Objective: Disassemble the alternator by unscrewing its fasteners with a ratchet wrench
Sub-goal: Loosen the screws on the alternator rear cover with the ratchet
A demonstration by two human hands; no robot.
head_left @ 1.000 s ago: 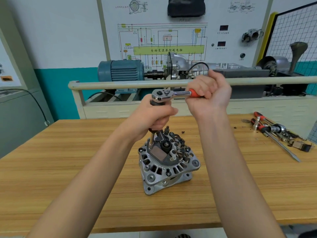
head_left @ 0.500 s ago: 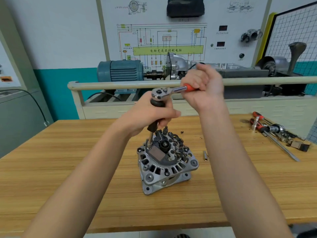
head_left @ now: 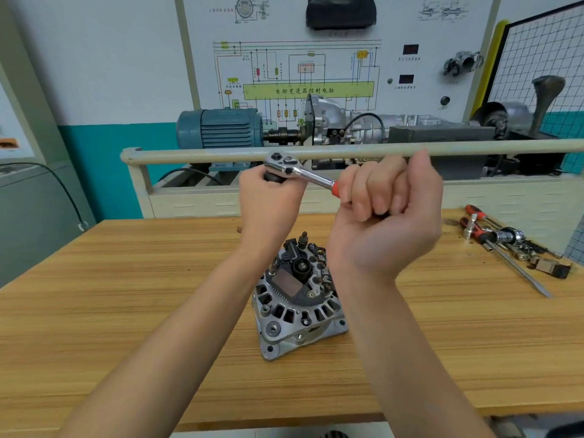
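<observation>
The alternator [head_left: 298, 298] sits on the wooden table [head_left: 126, 311], slightly tilted, rear end up, with its black regulator block and terminal studs exposed and the finned housing facing us. Right above it is the ratchet wrench [head_left: 300, 173], its chrome head directly over the far-left part of the alternator's top, and whatever extension drops from that head to the fastener is hidden behind the left hand [head_left: 268, 200]. That left hand is wrapped around the dark collar just under the ratchet head, steadying the vertical drive line. The right hand [head_left: 385, 210] is clenched in a full fist around the red-tipped handle, palm side toward the camera. Here is the relation that matters: the handle's long axis runs from the head at upper left down and out to the right, toward the person, so the fastener lies down and to the left of the right-hand grip, and the left hand is the nearer one to it. The next swing, I'd judge, pivots about that left-hand column, and the risk is tipping the drive off axis. Off to the right on the table lies a scatter of screwdrivers and sockets [head_left: 505, 245], well apart, and behind runs a rail [head_left: 347, 151] fronting a blue motor [head_left: 219, 129].
</observation>
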